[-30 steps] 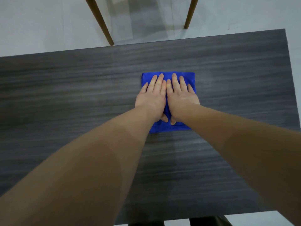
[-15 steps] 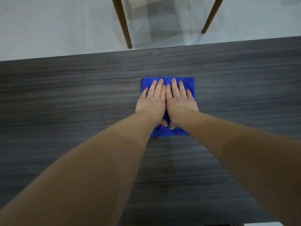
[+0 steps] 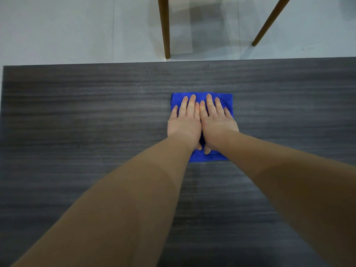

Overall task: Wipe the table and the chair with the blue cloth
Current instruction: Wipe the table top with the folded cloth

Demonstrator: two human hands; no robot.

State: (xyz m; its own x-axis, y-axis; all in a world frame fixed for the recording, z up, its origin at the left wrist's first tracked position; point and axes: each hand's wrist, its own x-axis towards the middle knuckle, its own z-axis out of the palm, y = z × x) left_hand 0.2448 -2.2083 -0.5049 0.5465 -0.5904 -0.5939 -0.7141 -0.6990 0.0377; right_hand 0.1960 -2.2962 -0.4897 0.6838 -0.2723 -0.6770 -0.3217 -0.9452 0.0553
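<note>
Slid the blue cloth [image 3: 202,128] leftward along the table [image 3: 77,122] with both my hands flat on it. Table's left end is in view now and its right end isn't. Cloth sits nearer that left end than a second ago, and the chair [image 3: 165,27] legs beyond now line up with it.

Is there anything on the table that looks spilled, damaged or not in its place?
Nothing stands out. The blue cloth lies flat and folded square on the dark table, with the left hand and right hand pressing on it side by side. No spill or damage shows. The chair stands beyond the far edge.
</note>
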